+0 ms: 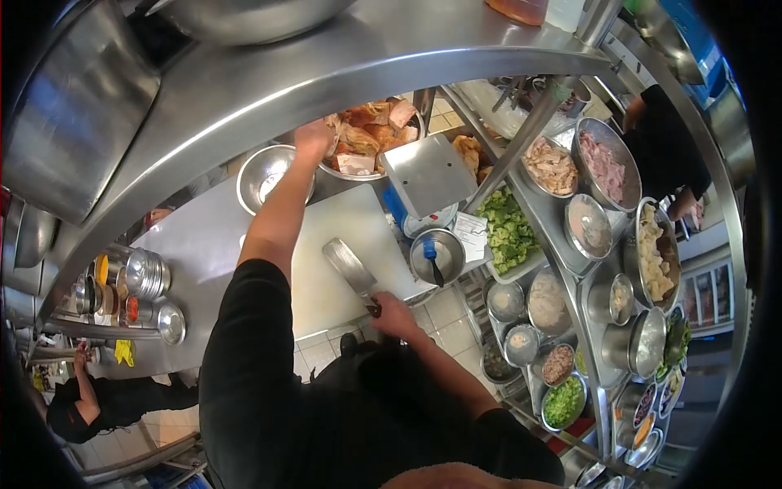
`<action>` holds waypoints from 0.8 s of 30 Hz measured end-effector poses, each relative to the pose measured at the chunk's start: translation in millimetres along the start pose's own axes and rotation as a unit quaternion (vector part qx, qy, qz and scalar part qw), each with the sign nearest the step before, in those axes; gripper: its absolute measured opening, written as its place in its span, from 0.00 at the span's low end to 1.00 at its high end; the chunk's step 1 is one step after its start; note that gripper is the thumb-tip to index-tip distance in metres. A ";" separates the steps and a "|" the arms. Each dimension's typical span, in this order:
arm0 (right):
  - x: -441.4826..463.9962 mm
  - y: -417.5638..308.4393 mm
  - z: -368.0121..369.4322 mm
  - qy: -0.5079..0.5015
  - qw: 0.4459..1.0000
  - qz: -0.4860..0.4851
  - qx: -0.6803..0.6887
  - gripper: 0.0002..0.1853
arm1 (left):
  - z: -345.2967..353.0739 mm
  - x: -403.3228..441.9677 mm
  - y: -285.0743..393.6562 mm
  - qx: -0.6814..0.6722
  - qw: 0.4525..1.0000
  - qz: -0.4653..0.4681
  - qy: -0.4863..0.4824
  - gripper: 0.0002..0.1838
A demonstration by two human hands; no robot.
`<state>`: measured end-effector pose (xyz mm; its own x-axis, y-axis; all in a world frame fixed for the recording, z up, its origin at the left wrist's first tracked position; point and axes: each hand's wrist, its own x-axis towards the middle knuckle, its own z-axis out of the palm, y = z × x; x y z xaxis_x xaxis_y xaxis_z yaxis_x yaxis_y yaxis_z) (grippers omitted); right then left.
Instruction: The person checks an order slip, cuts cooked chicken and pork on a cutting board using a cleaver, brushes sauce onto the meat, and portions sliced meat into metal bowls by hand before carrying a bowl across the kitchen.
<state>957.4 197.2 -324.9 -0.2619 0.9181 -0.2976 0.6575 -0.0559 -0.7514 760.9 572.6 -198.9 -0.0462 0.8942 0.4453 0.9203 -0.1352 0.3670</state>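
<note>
My right hand [395, 316] is wrapped round the handle of a cleaver [350, 266]. Its broad blade lies flat over the white cutting board [314, 285]. My left hand [313, 142] reaches across to the far side, fingers closed on a piece of roasted meat [332, 130] at the edge of a large bowl. In that bowl are several chunks of browned roasted meat [362, 138] with pale cut faces. A steel bowl [252, 181] stands just left of my left wrist, partly hidden by my forearm.
A scale with a steel platform [432, 175] and a small pot [448, 253] with a blue-handled tool flank the board. Chopped broccoli [507, 232] and racked bowls of ingredients fill the right. A steel shelf [366, 69] crosses overhead. Co-workers [106, 399] [664, 155] stand left and right.
</note>
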 end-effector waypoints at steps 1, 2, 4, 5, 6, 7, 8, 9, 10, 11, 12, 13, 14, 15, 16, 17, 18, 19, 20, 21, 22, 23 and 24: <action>-0.9 -0.5 -0.7 0.001 1.000 0.000 0.001 0.29 | 15.6 -4.1 -2.4 0.024 0.999 0.023 -0.006 0.22; -1.8 -1.8 -2.2 0.002 1.000 0.001 0.002 0.29 | 27.2 -13.0 -0.9 0.021 0.999 0.039 0.023 0.23; -1.4 -1.0 -4.3 0.002 1.000 -0.002 0.007 0.30 | 37.0 -17.9 -2.0 0.040 0.998 0.023 0.042 0.23; -1.2 1.0 -3.6 -0.001 1.000 -0.006 0.012 0.30 | 38.6 -21.3 -3.1 0.050 0.997 0.013 0.051 0.23; -1.2 2.6 -3.2 -0.004 1.000 -0.010 0.018 0.30 | 38.6 -23.6 -5.7 0.049 0.998 -0.006 0.029 0.25; -1.6 3.0 -2.9 -0.005 1.000 -0.006 0.019 0.30 | 30.5 -25.4 -4.8 0.049 0.998 -0.025 0.008 0.26; -1.4 3.1 -2.5 -0.007 1.000 -0.002 0.021 0.30 | 24.6 -26.6 -4.8 0.050 0.998 -0.043 -0.013 0.28; -0.3 3.5 -3.2 -0.007 1.000 0.001 0.023 0.30 | 24.1 -26.3 -8.1 0.003 0.997 -0.081 -0.014 0.28; -0.4 0.4 -6.6 -0.013 1.000 0.007 0.024 0.30 | 24.0 -25.4 -13.7 -0.044 0.992 -0.118 -0.014 0.28; -1.9 -5.3 -11.5 -0.020 0.999 0.013 0.026 0.29 | 25.9 -24.2 -21.7 -0.090 0.984 -0.154 -0.015 0.28; -2.9 -8.4 -14.0 -0.026 0.999 0.020 0.028 0.29 | 31.8 -21.9 -33.2 -0.146 0.974 -0.173 0.007 0.27; -2.0 -1.6 -8.2 -0.004 0.999 0.000 0.037 0.28 | 44.7 -17.9 -50.2 -0.201 0.960 -0.191 0.028 0.27; -0.3 9.5 1.2 0.018 0.999 -0.020 0.046 0.27 | 54.3 -15.1 -63.9 -0.255 0.943 -0.210 0.050 0.26; 2.0 19.8 8.3 0.038 0.997 -0.041 0.053 0.26 | 57.8 -14.9 -72.1 -0.334 0.909 -0.248 0.033 0.26; 3.9 27.4 9.4 -0.003 0.986 -0.010 0.165 0.25 | 59.9 -15.6 -79.6 -0.410 0.866 -0.285 0.016 0.25; 4.2 34.7 7.7 -0.044 0.960 0.021 0.274 0.23 | 62.8 -16.6 -90.2 -0.482 0.816 -0.319 -0.001 0.24; 3.5 42.1 5.7 -0.085 0.920 0.052 0.379 0.22 | 64.2 -18.0 -102.6 -0.460 0.832 -0.311 -0.007 0.23; -0.4 45.2 1.9 -0.103 0.880 0.073 0.458 0.21 | 57.8 -23.5 -103.8 -0.478 0.825 -0.302 -0.012 0.23; -7.6 43.8 -2.9 -0.120 0.832 0.094 0.533 0.20 | 43.7 -32.8 -101.3 -0.495 0.818 -0.293 -0.018 0.23; -14.6 42.2 -7.5 -0.134 0.776 0.115 0.605 0.20 | 29.0 -42.1 -98.3 -0.511 0.811 -0.284 -0.026 0.22; -21.6 42.7 -11.9 -0.134 0.761 0.116 0.624 0.19 | 14.6 -52.5 -94.9 -0.481 0.841 -0.245 -0.017 0.22; -30.2 44.7 -16.4 -0.134 0.746 0.119 0.641 0.19 | 0.0 -66.0 -91.2 -0.449 0.869 -0.207 -0.009 0.22; -38.6 45.9 -20.2 -0.133 0.730 0.122 0.659 0.19 | -15.7 -80.9 -86.3 -0.416 0.893 -0.169 -0.002 0.22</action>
<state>1012.0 167.1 -335.9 -0.4947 0.7188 -0.4886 -0.4973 -0.6951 -0.5192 679.2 505.2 -253.7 -0.2635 0.9455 0.1914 0.2460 -0.1260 0.9610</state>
